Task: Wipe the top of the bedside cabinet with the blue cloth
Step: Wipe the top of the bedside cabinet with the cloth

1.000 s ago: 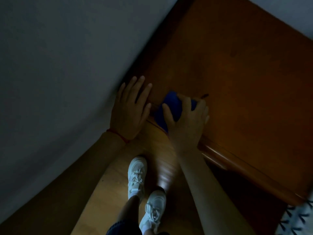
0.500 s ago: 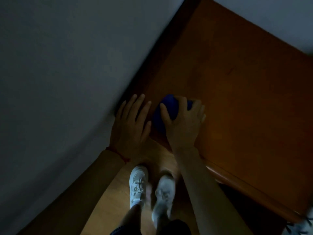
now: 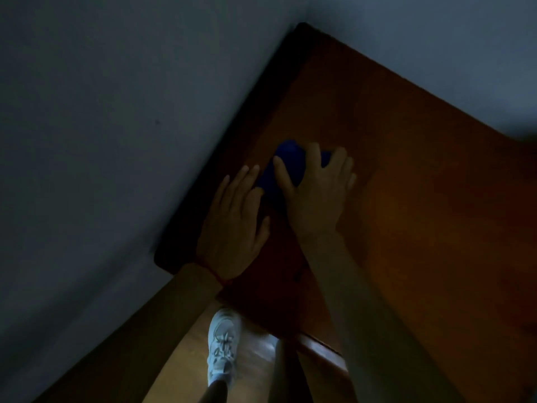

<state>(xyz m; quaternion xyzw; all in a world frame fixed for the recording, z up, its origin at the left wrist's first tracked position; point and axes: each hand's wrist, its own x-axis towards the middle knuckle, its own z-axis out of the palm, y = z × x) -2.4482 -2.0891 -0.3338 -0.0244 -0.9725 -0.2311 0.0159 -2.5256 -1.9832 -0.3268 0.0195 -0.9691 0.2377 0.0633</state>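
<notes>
**Risk note: wipe in progress near the wall-side corner, low light**

Head view (only view available):

- Right hand (image 3: pixel 318 193) lies on the blue cloth (image 3: pixel 286 167), fingers spread and bent down over the wad, thumb against its near-left side. It presses and grips the cloth; nothing else is in it.
- Blue cloth is bunched, not flat. It sits on the top of the bedside cabinet (image 3: pixel 421 199), under and just ahead of the right hand's fingers, between the two hands.
- Left hand (image 3: pixel 235 219) lies flat on the cabinet top, fingers straight and together, holding nothing. Its fingertips are just beside the cloth's left edge; whether they touch cannot be told in this light. A red string (image 3: pixel 216 276) circles its wrist.
- Wall (image 3: pixel 101 126) stands just left of the left hand; a dark gap runs along the cabinet edge there.
- One white shoe (image 3: pixel 222 347) is on the floor (image 3: pixel 180 365) below the left wrist.

Judged risks:

1. Bunched cloth gives a narrow contact patch, so strokes may leave unwiped strips, above all the broad area to the right of the right hand.
2. A stroke toward the left hand may jam the cloth against it, or push it over the edge into the wall gap.
3. Dim light hides dust, so missed patches may pass unnoticed.
4. Weight on the braced left hand may smear the surface beneath it.
</notes>
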